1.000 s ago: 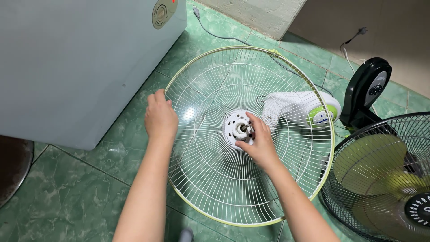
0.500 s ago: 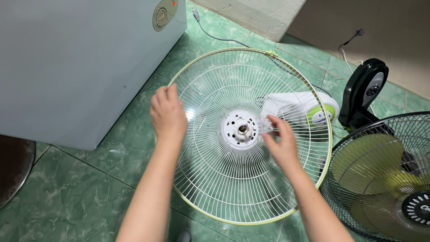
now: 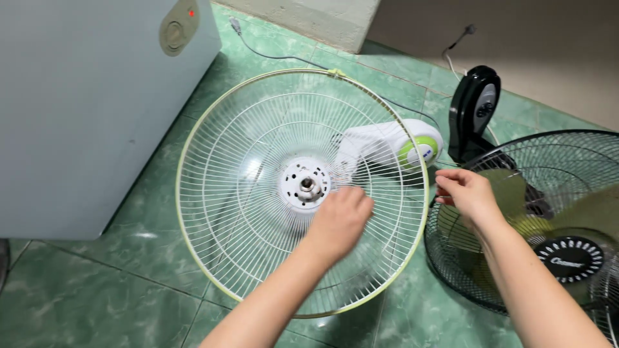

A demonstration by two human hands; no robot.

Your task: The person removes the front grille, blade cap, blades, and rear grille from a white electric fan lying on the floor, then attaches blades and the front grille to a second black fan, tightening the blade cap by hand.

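Two hands are in view over a white wire fan guard (image 3: 258, 212) laid on the green tile floor (image 3: 90, 296). The left hand (image 3: 340, 219) is laid on the wires just right of the motor hub (image 3: 305, 187); fingers are curled down, and it can't be told whether a wire is gripped or only pressed. The right hand (image 3: 465, 192) is held at the guard's right rim, fingertips pinched together at the yellow-green edge ring (image 3: 193, 129); whether sth small is held btwn them can't be told. The guard sits tilted, w/ the bare shaft stub seen at centre and the white motor housing w/ green dial (image 3: 393, 145) behind the wires.

For the step in hand, as judged: the rim should be pinched firmly by the right hand while the guard is steadied near the hub by the left, so the thin wires aren't bent. Pressure is best kept close to the hub plate, not mid-span.

Further out: a black fan w/ yellowish blades (image 3: 541, 219) is seen at right, touching or nearly touching the guard; a black stand part (image 3: 475, 106) behind it; a pale grey cabinet (image 3: 84, 103) at left; a cord (image 3: 284, 57) run along the floor.
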